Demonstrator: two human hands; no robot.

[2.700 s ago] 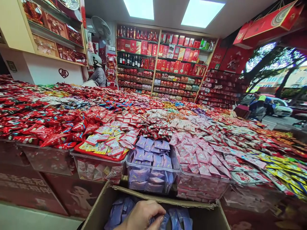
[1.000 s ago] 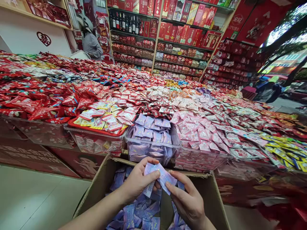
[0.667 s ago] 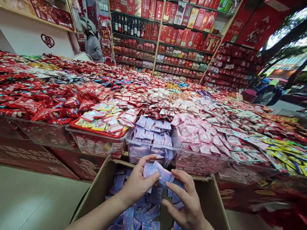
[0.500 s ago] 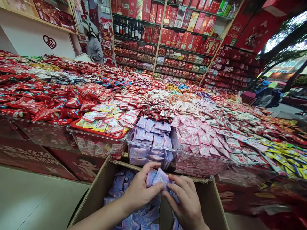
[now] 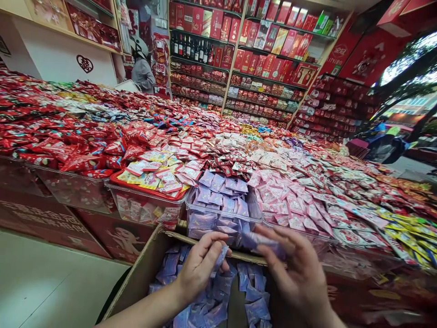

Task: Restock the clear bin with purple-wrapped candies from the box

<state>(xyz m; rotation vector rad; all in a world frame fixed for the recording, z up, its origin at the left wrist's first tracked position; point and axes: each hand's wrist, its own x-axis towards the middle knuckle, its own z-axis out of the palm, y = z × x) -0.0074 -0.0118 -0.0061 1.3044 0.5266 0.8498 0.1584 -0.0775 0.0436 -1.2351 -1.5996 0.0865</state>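
My left hand [image 5: 201, 269] is closed round a small purple packet [image 5: 221, 257], over the cardboard box [image 5: 136, 273]. My right hand [image 5: 297, 269], smeared by motion, holds a blurred purple packet [image 5: 262, 243] between thumb and fingers, above the box's far right edge. Inside the box lie many purple packets [image 5: 257, 310]. Just beyond its far edge stands a clear plastic bin [image 5: 223, 212], with purple packets stacked in it.
Pink packets [image 5: 290, 200] fill the bin to the right; a red-rimmed bin [image 5: 146, 193] with yellow and white packets stands left. Heaped red packets [image 5: 75, 150] spread further left. A person [image 5: 141, 70] is at the back, before shelves [image 5: 235, 59].
My hands have parted. The right one has moved right and up with a packet, while the left stays over the box, its fingers more curled. The view has shifted slightly.
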